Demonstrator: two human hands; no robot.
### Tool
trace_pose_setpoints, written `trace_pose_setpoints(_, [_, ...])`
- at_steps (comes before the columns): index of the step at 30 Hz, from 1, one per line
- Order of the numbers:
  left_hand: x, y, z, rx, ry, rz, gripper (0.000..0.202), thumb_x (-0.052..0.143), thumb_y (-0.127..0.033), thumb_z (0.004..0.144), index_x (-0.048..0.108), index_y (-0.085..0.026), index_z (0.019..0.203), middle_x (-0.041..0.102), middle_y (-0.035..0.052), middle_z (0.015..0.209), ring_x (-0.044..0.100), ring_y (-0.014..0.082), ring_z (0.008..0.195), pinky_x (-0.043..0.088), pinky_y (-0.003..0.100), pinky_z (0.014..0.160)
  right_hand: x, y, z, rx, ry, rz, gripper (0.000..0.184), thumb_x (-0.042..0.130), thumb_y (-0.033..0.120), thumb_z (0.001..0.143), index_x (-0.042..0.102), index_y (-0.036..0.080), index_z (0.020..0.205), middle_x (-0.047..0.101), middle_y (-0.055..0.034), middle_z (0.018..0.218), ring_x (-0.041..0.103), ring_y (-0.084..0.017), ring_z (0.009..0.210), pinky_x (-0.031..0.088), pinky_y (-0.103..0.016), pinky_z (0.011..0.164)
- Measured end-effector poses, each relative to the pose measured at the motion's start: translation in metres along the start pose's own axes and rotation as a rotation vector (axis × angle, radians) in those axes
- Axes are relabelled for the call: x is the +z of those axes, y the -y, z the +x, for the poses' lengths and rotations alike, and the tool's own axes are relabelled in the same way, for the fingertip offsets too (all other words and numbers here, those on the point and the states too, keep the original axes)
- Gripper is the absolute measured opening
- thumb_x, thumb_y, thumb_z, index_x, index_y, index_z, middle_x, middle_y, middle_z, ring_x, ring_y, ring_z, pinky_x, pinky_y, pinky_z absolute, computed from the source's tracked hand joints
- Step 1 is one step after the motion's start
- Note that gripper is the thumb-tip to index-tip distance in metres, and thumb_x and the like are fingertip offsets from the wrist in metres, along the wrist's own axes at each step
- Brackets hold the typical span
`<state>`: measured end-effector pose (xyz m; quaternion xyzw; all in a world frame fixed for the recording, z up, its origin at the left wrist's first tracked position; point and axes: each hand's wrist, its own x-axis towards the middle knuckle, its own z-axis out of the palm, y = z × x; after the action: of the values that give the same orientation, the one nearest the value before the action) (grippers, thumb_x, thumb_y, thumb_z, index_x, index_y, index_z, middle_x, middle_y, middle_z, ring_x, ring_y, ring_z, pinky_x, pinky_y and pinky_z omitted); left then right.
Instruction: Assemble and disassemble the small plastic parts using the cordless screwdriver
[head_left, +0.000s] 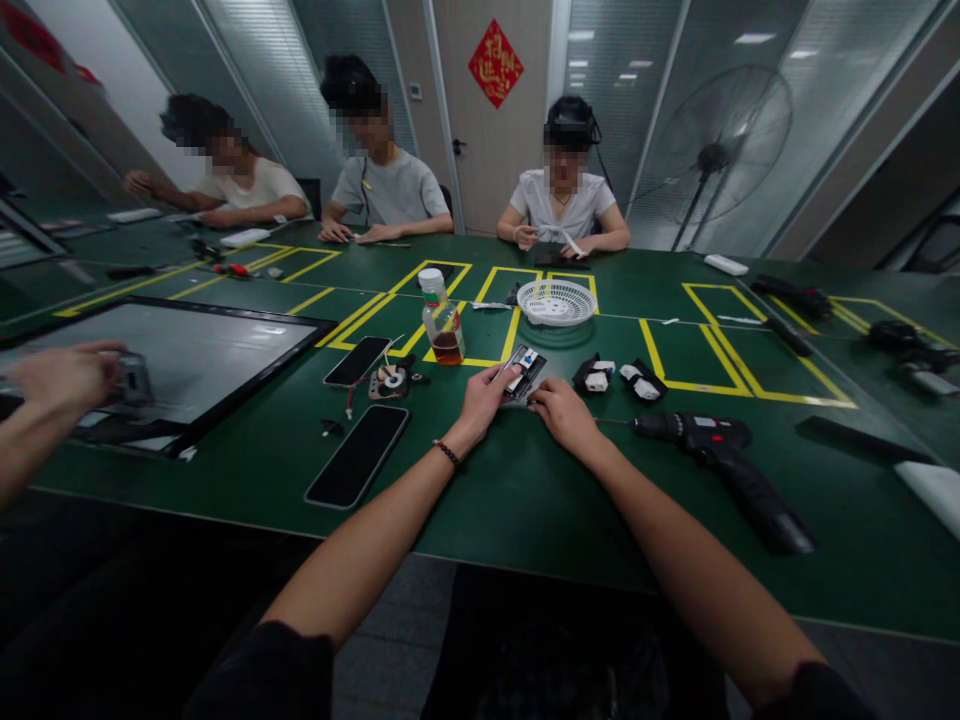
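Note:
My left hand [486, 398] is closed around a small dark rectangular part [529, 368] with a silver and white face and a bit of blue. My right hand [559, 408] is beside its lower right edge, fingers pinched together; what is between them is too small to make out. To the right lie two small black-and-white parts [594, 374] and a black power drill [712, 440], its bit toward my right forearm. Left of my hands are a phone [358, 456], a second dark phone [360, 361] and a small round motor-like part [391, 380] with thin wires.
A bottle of reddish liquid [442, 325] and a white plastic basket [556, 302] stand beyond my hands. At left, a co-worker's hand [71, 380] holds a grey device over a large framed panel [225, 340]. Several people sit across the green table [480, 530], marked with yellow tape.

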<state>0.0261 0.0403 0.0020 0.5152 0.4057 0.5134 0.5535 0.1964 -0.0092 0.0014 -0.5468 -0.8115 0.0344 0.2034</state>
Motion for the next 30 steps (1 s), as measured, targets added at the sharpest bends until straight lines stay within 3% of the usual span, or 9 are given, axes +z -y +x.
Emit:
trace_pose_setpoints(9, [-0.001,-0.004,-0.003,0.002,-0.006,0.017,0.039,0.07,-0.052,0.078,0.073,-0.016,0.093,0.07,0.0037,0.083,0.061,0.015,0.07,0.048,0.022,0.057,0.0,0.002,0.001,0.026,0.021,-0.109,0.025,0.041,0.018,0.1,0.065,0.016,0.105,0.063,-0.0142,0.107,0.054,-0.026,0.104,0.042,-0.033,0.091])
trace_pose_setpoints(14, [0.0,-0.005,-0.003,-0.02,0.0,-0.01,0.038,0.07,-0.051,0.077,0.072,-0.015,0.091,0.07,0.0046,0.082,0.063,0.0155,0.069,0.05,0.024,0.06,0.0,-0.001,0.0,0.021,0.003,-0.09,0.024,0.042,0.017,0.099,0.066,0.015,0.101,0.063,-0.0155,0.105,0.054,-0.027,0.103,0.042,-0.034,0.091])
trace_pose_setpoints(18, [0.0,-0.002,-0.001,0.0,-0.015,0.045,0.045,0.07,-0.052,0.076,0.072,-0.014,0.101,0.072,0.0062,0.091,0.065,0.0173,0.075,0.051,0.027,0.064,0.0,-0.005,0.0,0.026,-0.034,-0.042,0.021,0.045,0.019,0.099,0.066,0.016,0.098,0.065,-0.013,0.102,0.056,-0.025,0.102,0.043,-0.033,0.09])
trace_pose_setpoints(21, [-0.001,0.002,0.0,0.071,-0.012,0.111,0.049,0.071,-0.051,0.076,0.071,-0.013,0.108,0.073,0.0082,0.099,0.066,0.0196,0.083,0.052,0.029,0.071,0.0,-0.01,0.0,0.091,-0.163,0.182,0.019,0.049,0.025,0.098,0.066,0.017,0.098,0.067,-0.0098,0.1,0.059,-0.022,0.097,0.046,-0.033,0.088])
trace_pose_setpoints(26, [0.0,0.001,-0.002,0.132,-0.004,0.177,0.049,0.072,-0.049,0.078,0.071,-0.014,0.112,0.073,0.01,0.106,0.066,0.0219,0.091,0.052,0.032,0.08,0.0,-0.011,0.003,0.255,-0.321,0.885,0.024,0.058,0.039,0.091,0.068,0.018,0.097,0.07,-0.0052,0.087,0.064,-0.019,0.078,0.051,-0.03,0.069])
trace_pose_setpoints(30, [0.002,0.0,-0.006,0.128,0.024,0.186,0.047,0.072,-0.048,0.078,0.072,-0.015,0.111,0.073,0.0095,0.105,0.066,0.0213,0.09,0.051,0.031,0.079,-0.001,-0.003,0.004,0.274,-0.449,1.059,0.03,0.065,0.045,0.086,0.07,0.018,0.099,0.071,-0.0052,0.089,0.065,-0.02,0.083,0.051,-0.029,0.07])
